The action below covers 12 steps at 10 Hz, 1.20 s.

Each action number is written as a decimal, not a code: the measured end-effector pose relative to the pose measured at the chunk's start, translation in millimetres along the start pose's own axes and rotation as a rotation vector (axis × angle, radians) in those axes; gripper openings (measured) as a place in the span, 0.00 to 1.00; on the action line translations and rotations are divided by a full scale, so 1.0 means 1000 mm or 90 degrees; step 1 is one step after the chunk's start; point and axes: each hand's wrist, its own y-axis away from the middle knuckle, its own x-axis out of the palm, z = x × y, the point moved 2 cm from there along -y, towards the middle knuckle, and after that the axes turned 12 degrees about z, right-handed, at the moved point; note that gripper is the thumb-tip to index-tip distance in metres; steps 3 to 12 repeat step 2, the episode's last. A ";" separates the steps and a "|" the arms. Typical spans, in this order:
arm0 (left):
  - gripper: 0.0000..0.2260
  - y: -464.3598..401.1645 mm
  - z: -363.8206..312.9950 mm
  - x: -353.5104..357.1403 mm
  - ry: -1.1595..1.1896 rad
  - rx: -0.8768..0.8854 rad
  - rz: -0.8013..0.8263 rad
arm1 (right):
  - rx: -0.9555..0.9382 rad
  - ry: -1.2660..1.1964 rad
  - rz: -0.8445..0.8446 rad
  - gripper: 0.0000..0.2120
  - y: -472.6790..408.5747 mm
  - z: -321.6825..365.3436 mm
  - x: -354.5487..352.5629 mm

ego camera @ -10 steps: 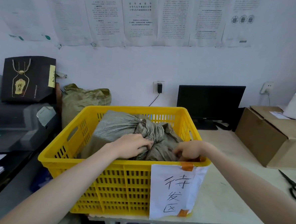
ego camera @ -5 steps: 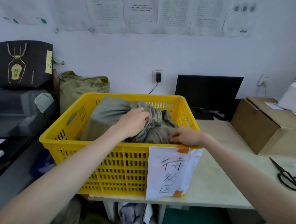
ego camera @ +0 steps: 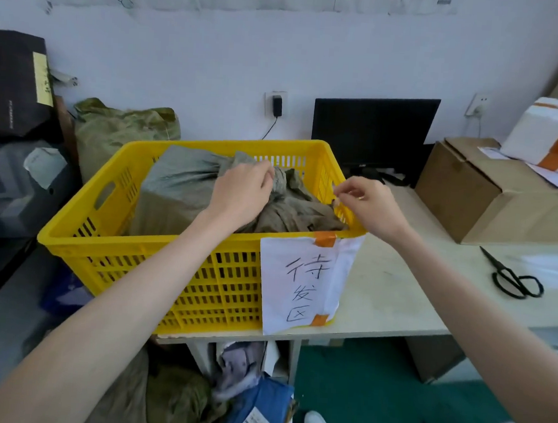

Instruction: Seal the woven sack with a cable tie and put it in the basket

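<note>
Sack (ego camera: pixel 181 189): grey-green, lies inside the basket, neck bunched toward the right.
Basket (ego camera: pixel 112 243): yellow, on the table (ego camera: pixel 393 293), paper label (ego camera: pixel 302 281) taped to its front.
Left hand (ego camera: pixel 239 192): over the bunched neck, fingers curled at the fabric; a firm grip cannot be told.
Right hand (ego camera: pixel 366 200): above the basket's right rim, fingers loosely curled, holding nothing visible.
Scissors (ego camera: pixel 512 278): on the table, far right.

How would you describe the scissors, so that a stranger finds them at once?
Start at the yellow basket on the pale table, then look right, past the brown cardboard box. The scissors lie flat near the table's right edge, the only all-black tool there, with two loop handles.
</note>
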 end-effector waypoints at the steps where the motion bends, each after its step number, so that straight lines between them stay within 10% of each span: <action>1: 0.10 -0.006 -0.006 0.010 0.169 0.018 0.072 | 0.019 -0.067 -0.051 0.07 0.001 -0.015 -0.008; 12: 0.10 -0.016 -0.012 0.019 0.274 0.011 0.125 | 0.038 -0.126 -0.078 0.07 -0.003 -0.028 -0.012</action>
